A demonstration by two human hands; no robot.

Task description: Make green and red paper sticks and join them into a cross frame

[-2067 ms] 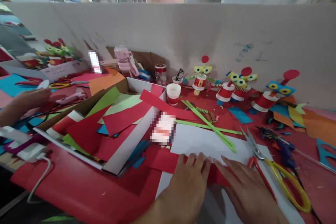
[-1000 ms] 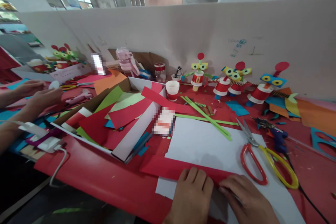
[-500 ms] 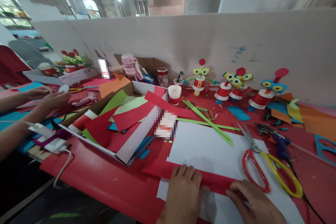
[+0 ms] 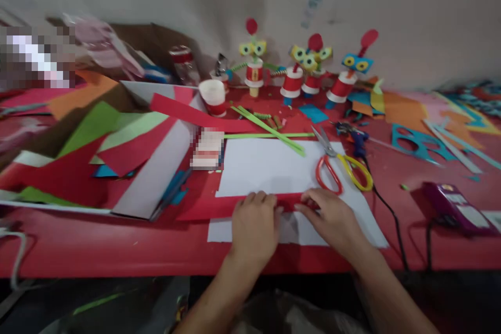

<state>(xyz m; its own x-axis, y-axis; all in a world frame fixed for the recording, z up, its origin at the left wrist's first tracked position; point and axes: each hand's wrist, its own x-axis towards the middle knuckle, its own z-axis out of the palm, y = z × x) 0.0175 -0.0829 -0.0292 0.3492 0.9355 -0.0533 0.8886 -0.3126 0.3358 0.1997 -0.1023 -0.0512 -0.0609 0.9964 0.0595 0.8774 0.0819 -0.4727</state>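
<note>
A red paper strip (image 4: pixel 211 207) lies crosswise over a sheet of white paper (image 4: pixel 258 164). My left hand (image 4: pixel 255 224) has its fingers curled over the strip's middle, pressing it to the sheet. At the strip's right end, my right hand (image 4: pixel 332 214) pinches the paper between thumb and fingers; the exact grip is partly hidden. Scissors (image 4: pixel 332 151) with one red and one yellow handle lie just beyond my right hand, blades spread and pointing away. Thin green paper strips (image 4: pixel 274 133) cross at the white sheet's far edge.
To the left stands a white box (image 4: pixel 151 195) of coloured paper pieces. A paper cup (image 4: pixel 213 96) and several cup figures (image 4: pixel 254 73) line the back. Toward the right are a glue gun (image 4: pixel 358 141), its black cord (image 4: pixel 387 209) and a purple power strip (image 4: pixel 457 209).
My view has swung right and downward. Another person's hands at the left have gone out of sight, and the purple power strip at right has come in. Both my hands stay on the red strip.
</note>
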